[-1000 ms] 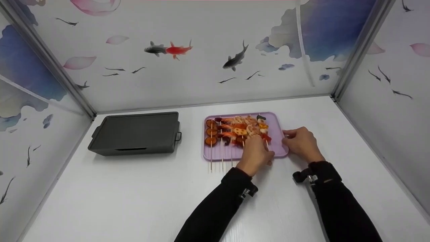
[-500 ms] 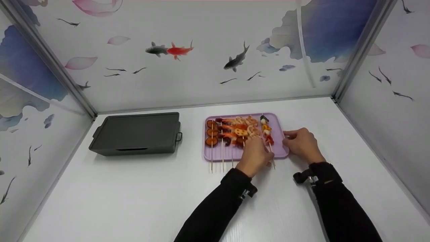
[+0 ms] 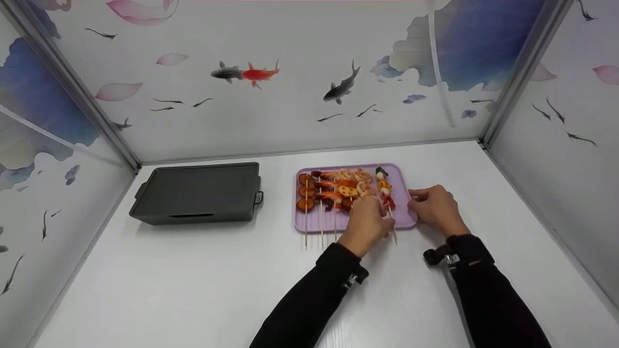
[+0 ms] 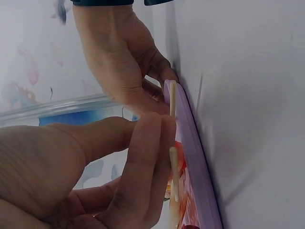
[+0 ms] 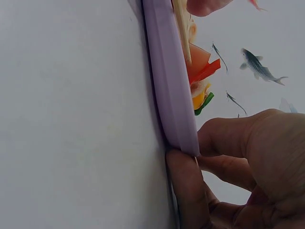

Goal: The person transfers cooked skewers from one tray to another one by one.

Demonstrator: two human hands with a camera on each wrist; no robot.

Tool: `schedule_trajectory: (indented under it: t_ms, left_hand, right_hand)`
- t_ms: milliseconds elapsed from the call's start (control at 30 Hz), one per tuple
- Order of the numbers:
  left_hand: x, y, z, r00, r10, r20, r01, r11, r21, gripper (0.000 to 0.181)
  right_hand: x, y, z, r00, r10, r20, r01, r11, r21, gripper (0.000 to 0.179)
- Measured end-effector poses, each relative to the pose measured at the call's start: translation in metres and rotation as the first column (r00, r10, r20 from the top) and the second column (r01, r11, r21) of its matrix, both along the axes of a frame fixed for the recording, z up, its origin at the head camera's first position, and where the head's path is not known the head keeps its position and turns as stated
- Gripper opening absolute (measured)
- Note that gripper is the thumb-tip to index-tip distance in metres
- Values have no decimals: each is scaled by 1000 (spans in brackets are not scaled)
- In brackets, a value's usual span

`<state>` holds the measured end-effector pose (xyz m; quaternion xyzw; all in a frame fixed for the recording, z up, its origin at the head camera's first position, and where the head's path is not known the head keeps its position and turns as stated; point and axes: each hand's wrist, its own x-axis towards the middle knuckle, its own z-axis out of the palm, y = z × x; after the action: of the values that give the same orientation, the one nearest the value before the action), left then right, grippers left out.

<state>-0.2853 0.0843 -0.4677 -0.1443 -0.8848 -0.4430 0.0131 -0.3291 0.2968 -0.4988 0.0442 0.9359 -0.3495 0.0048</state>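
Note:
A light purple tray (image 3: 404,193) holds several skewers. In the head view its right edge is pinched by my right hand (image 3: 437,208); the right wrist view shows thumb and finger at the tray's corner (image 5: 174,95). My left hand (image 3: 366,223) is over the tray's front edge, its bent fingertips beside a vegetable skewer (image 3: 385,188). In the left wrist view the fingers (image 4: 152,152) come up against wooden sticks (image 4: 173,98); whether they pinch one is hidden. Eggplant-like slices (image 3: 306,192) and shrimp skewers (image 3: 333,184) lie to the left; the left hand covers some stick ends.
A dark grey rectangular grill (image 3: 196,191) with side handles stands on the white table (image 3: 203,285), left of the tray. Printed wall panels (image 3: 290,116) enclose the table at the back and both sides.
Since one second ago, the vegetable skewer has come apart from its neighbours and lies further right, its stick visible beside the left hand. The right hand keeps its place on the tray.

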Motion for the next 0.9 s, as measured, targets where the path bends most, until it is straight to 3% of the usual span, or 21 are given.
schedule_trajectory:
  t_ms: [267, 567, 900]
  left_hand:
    - [0, 1, 3, 1000, -19, 8, 19, 1000, 11, 10]
    - [0, -1, 5, 993, -14, -114, 8, 999, -49, 14]
    - [3, -9, 8, 984, 9, -178, -36, 989, -145, 16]
  right_hand:
    - [-1, 3, -1, 1000, -6, 1, 6, 1000, -12, 43]
    - [-2, 5, -4, 999, 1, -33, -1, 1000, 6, 42]
    - [-1, 8, -4, 999, -4, -43, 5, 1000, 12, 41]
